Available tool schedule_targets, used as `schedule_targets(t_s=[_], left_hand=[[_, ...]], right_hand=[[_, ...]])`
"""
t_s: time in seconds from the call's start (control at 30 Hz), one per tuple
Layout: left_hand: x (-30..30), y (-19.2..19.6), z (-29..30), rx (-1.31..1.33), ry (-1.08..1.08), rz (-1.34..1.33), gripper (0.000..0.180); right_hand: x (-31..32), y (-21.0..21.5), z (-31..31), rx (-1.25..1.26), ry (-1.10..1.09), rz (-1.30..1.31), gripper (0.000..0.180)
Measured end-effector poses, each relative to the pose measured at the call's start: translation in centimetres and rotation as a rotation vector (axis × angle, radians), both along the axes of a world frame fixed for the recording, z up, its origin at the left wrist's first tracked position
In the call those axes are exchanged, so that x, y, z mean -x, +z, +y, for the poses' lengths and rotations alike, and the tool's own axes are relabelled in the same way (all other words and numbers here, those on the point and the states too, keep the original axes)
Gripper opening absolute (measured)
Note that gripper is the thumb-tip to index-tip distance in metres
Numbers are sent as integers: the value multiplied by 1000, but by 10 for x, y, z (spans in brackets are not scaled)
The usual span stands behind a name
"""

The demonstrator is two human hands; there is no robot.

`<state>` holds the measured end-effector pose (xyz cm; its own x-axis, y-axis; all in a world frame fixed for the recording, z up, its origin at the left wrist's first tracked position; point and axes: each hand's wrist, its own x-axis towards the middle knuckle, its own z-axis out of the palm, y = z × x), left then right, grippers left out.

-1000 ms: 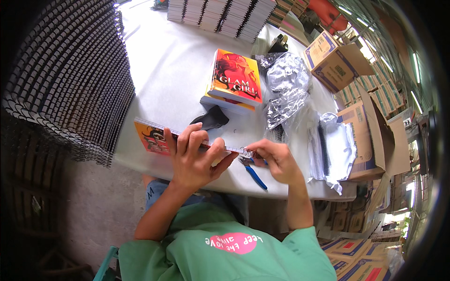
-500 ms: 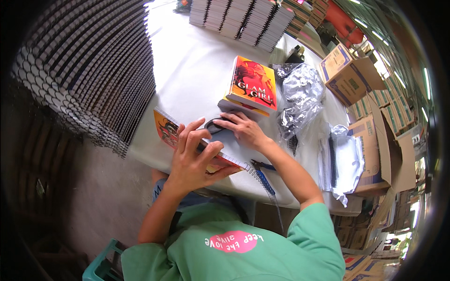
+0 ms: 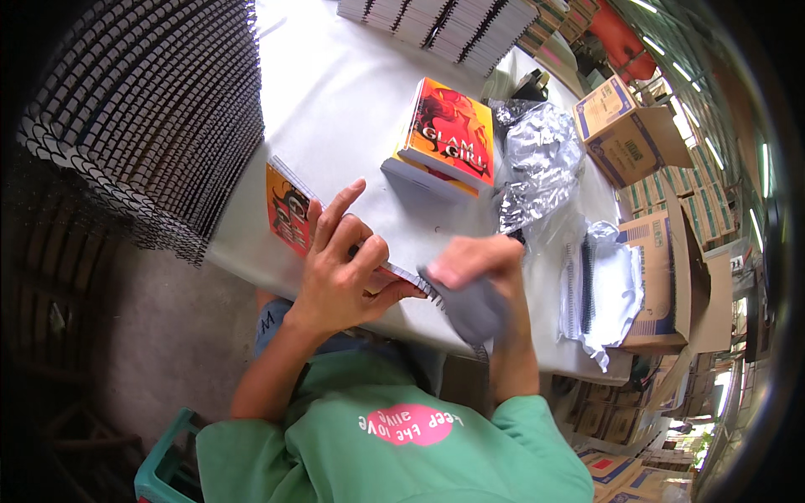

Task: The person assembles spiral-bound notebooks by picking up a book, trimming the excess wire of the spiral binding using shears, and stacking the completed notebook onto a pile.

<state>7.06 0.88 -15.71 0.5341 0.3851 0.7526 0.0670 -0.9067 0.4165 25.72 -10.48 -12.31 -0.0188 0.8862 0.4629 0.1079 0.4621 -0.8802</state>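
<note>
My left hand (image 3: 340, 260) grips a notebook (image 3: 289, 210) with an orange and red illustrated cover, held tilted with its bound edge up. A thin spiral coil (image 3: 438, 299) shows at the notebook's near right end. My right hand (image 3: 474, 261) is closed on a grey flat object (image 3: 474, 310), smeared by motion, right beside the coil's end; its exact kind cannot be made out. Further back on the table lie stacked books (image 3: 449, 134) with red and yellow covers.
Tall stacks of spiral-bound books (image 3: 159, 109) rise at the left, and more bound stacks (image 3: 444, 29) stand at the back. Clear plastic wrapping (image 3: 541, 159), white papers (image 3: 608, 285) and open cardboard boxes (image 3: 629, 134) occupy the right. A green stool (image 3: 168, 453) is at lower left.
My right hand has lifted the grey object from the table and brought it nearer, to the notebook's coil end. The blue-handled pliers are now largely hidden. My left hand still holds the notebook.
</note>
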Motion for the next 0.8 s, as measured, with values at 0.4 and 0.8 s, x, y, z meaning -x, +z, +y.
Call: schedule_targets(t_s=[0.4, 0.8], left_hand=[[1, 0, 5, 79, -65, -42, 76], [16, 8, 42, 35, 234, -22, 61]], right_hand=[[11, 15, 28, -47, -10, -185, 23], [8, -7, 38, 7, -200, 255, 13]])
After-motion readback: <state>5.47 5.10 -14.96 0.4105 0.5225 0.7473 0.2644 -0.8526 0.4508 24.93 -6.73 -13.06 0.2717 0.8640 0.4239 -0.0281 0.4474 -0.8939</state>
